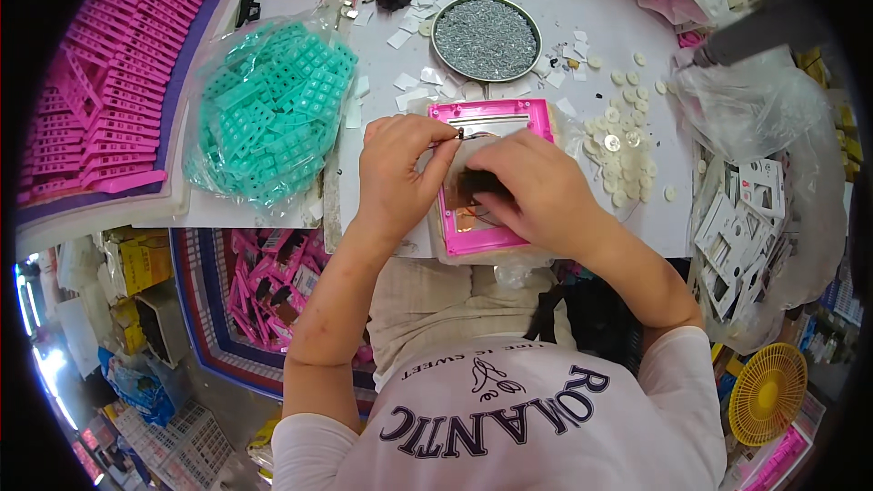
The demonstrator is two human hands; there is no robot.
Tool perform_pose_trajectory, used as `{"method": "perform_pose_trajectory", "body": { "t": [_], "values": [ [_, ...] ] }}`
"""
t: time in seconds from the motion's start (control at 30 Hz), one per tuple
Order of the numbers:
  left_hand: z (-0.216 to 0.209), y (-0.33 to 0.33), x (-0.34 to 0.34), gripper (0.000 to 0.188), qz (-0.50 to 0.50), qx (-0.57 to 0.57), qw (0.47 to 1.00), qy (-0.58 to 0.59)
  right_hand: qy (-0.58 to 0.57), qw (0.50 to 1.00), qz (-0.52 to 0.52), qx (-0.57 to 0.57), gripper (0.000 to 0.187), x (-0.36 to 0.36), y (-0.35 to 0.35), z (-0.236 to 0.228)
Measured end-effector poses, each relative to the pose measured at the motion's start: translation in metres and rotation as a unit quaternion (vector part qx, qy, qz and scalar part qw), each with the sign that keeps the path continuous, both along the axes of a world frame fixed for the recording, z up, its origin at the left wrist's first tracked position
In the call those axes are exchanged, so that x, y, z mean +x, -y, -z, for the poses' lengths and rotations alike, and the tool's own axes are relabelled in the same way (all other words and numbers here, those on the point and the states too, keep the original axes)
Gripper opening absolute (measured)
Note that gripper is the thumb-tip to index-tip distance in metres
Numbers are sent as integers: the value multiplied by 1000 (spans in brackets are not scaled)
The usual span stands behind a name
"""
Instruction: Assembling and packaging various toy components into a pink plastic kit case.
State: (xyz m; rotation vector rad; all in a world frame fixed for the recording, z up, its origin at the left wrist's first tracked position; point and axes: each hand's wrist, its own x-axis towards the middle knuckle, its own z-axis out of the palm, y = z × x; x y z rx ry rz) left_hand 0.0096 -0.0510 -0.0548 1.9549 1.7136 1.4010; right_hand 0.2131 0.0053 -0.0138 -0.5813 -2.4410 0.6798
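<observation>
A pink rectangular plastic housing [486, 241] lies in front of me at the table's near edge. My left hand [400, 168] is over its left side, thumb and forefinger pinching a small black part [461, 134] at the tips. My right hand [538, 189] reaches over the housing from the right. Its fingers are curled round a dark piece [475, 184], mostly hidden by the hand, so I cannot make out its kind. Thin red wires [473, 213] show just below that piece, inside the housing.
A round tin of small metal screws [486, 38] stands beyond the housing. Teal button pads in a clear bag [273, 114] lie left, near stacked pink parts [118, 64]. White discs [623, 145] are scattered right, beside bagged white printed cards [741, 218]. A basket [205, 309] sits below left.
</observation>
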Motion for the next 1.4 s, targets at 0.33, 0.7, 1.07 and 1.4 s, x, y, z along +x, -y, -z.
{"method": "perform_pose_trajectory", "body": {
  "t": [0.33,0.7,1.07,1.4],
  "values": [
    [-3,-7,-10,12,37,-5,998,-42,67,997,19,40,68,17,-22,0],
    [-42,-66,-19,12,278,-128,943,-135,97,995,2,30,60,25,-41,7],
    [-55,-70,-11,12,271,-106,913,-286,89,996,-27,-6,57,21,-46,3],
    [-44,-4,4,17,139,-127,974,-127,102,993,-39,35,52,15,-36,-6]
  ]
}}
